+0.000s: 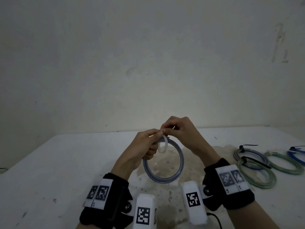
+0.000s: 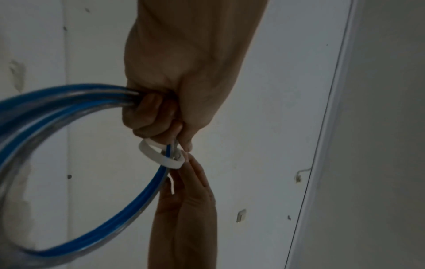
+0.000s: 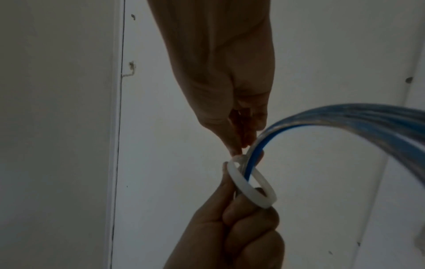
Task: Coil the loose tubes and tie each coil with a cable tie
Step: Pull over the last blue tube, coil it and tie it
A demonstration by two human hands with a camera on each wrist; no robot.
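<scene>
Hands (image 1: 162,138), two, on one coil (image 1: 165,164).

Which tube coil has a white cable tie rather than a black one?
The blue-and-clear tube coil held up in both hands, with a loose white cable tie looped round it; two coils lying on the table show black ties.

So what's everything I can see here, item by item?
Blue coil: one, blue and clear tube, held up above the table by both hands.
White cable tie: one, looped loosely around the blue coil at its top.
Tied coils: at least four, green and blue, on the table at right, black ties visible on two.
Table: one, white, stained in the middle.
Wall: pale, behind the table.
Wrist cameras: two, white with black markers.
Left hand: grips the blue coil.
Right hand: pinches the white cable tie.
</scene>
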